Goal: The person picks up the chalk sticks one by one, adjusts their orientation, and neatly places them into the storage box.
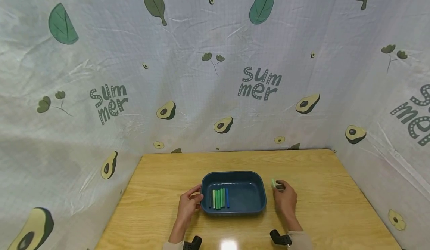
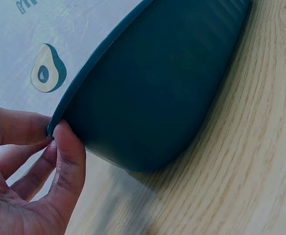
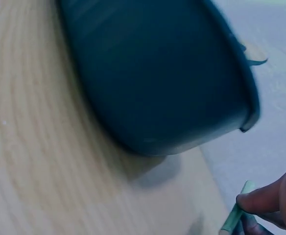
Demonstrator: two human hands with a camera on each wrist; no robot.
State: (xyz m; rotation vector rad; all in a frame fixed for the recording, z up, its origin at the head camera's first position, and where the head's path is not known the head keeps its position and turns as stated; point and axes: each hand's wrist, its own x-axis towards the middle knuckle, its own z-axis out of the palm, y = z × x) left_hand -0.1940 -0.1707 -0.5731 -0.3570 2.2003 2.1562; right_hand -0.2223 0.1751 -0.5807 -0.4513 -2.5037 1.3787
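Note:
A dark blue rectangular tray [image 1: 248, 205] with rounded corners stands on the table. My left hand [image 1: 189, 204] pinches its left rim between thumb and fingers, as the left wrist view shows up close. Just right of the tray, my right hand [image 1: 285, 199] pinches a short light green stick [image 3: 241, 208], like chalk or a pastel. Inside the tray's left half lies a row of upright-lying sticks: a dark one by the left wall, several green ones [image 1: 218, 198] side by side, and a blue stick [image 1: 227, 198] slightly apart.
The wooden table [image 1: 168, 167] reaches beyond the tray on all sides. A pale printed sheet [image 1: 188, 93] with avocados and leaves hangs behind and at both sides of the table. Black wrist devices [image 1: 280, 238] sit at both wrists.

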